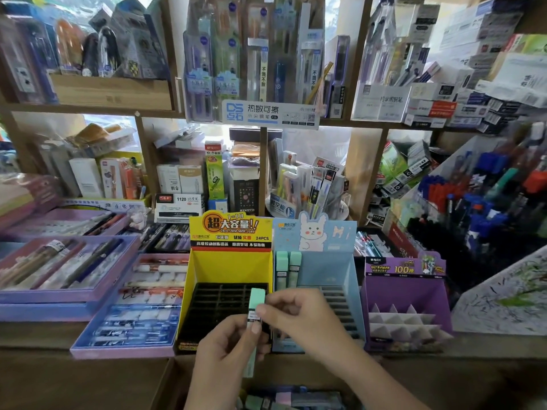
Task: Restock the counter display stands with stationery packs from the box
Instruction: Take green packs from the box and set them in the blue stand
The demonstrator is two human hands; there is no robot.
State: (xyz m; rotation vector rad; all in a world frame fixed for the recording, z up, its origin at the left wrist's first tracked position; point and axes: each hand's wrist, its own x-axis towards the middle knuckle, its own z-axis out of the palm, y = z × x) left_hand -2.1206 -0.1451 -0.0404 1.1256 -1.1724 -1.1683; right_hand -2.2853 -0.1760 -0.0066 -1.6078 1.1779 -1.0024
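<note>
Yellow stand: a yellow cardboard display stand (231, 270) with a black slotted grid is seen on the counter; no packs are seen in the grid
Blue stand: two mint packs (288, 269) are stood upright at the back left of the pale blue rabbit-printed display stand (325, 261)
Purple stand: a purple cardboard stand (407, 303) is set just right, its white dividers bare
Box: mint and lilac packs are glimpsed in the box (291, 400) at the bottom edge
Open room: the slotted rows of the blue stand are left open right of the hands
Left hand: the left hand (229, 347) is closed round the lower part of a slim mint-green rectangular pack (255, 306)
Right hand: the right hand (299, 316) is pinched on the same pack, held upright before the yellow stand
</note>
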